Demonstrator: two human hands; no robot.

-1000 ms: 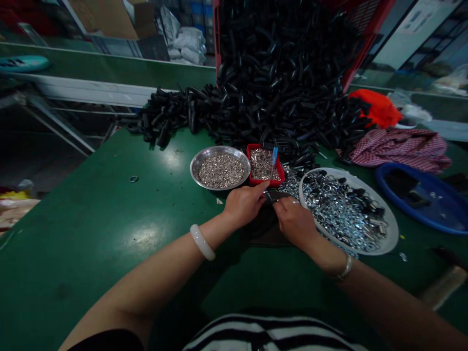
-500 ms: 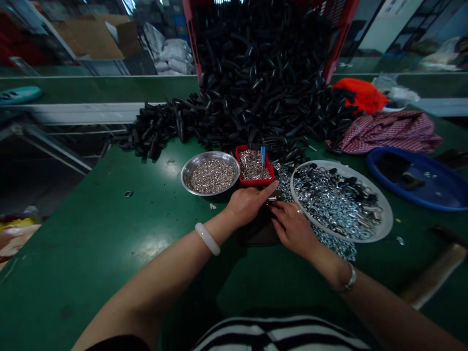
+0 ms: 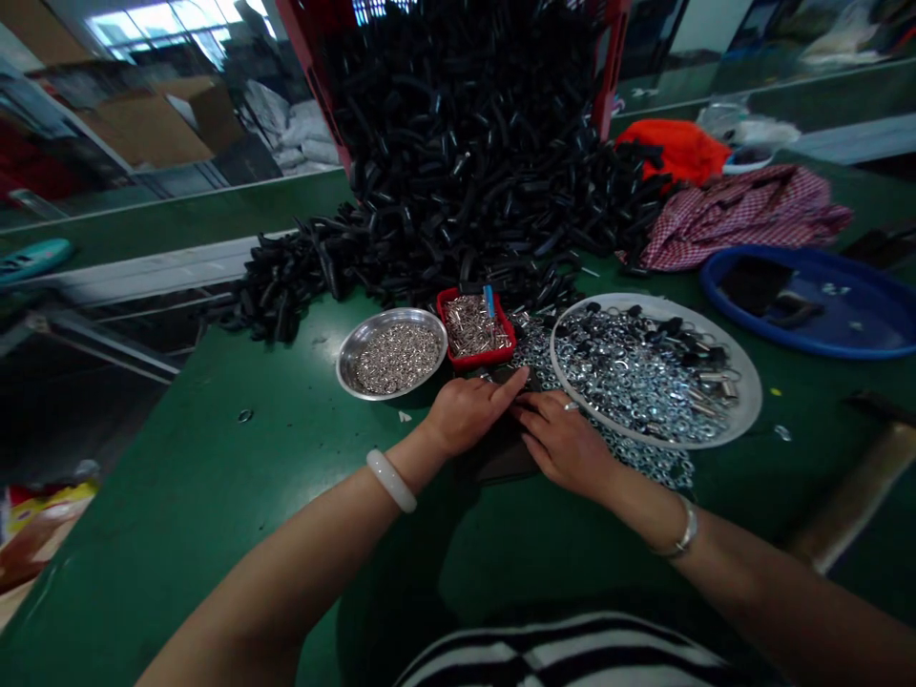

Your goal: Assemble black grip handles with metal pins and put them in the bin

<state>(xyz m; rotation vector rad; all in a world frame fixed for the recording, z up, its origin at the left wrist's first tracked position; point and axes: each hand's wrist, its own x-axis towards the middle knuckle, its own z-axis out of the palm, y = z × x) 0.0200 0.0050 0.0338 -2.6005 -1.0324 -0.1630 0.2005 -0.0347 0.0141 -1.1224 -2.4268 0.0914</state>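
Both my hands meet over a dark flat block (image 3: pixel 493 460) on the green table. My left hand (image 3: pixel 464 416) has its fingers curled and pressed in, the thumb pointing toward my right hand. Beside it my right hand (image 3: pixel 565 441) has its fingers bent inward, tips close to the left thumb. What they pinch between them is small and dark, mostly covered by fingers. Just beyond my hands stands a red tray (image 3: pixel 467 363) of small metal pins with a blue-handled tool in it. A steel bowl (image 3: pixel 343 367) of tiny metal pieces is to its left.
A white round tray (image 3: pixel 748 405) heaped with metal rings and black parts is at right, over loose metal rings (image 3: pixel 658 468). Behind lie piled black curved parts (image 3: pixel 465 210), spilling from a red crate (image 3: pixel 315 86). A blue tray (image 3: pixel 873 329) and a hammer (image 3: pixel 859 496) lie far right.
The view has tilted and shifted a little. A ribbed metal piece seen between my hands earlier is now mostly covered. My hands stay close together over the dark block.
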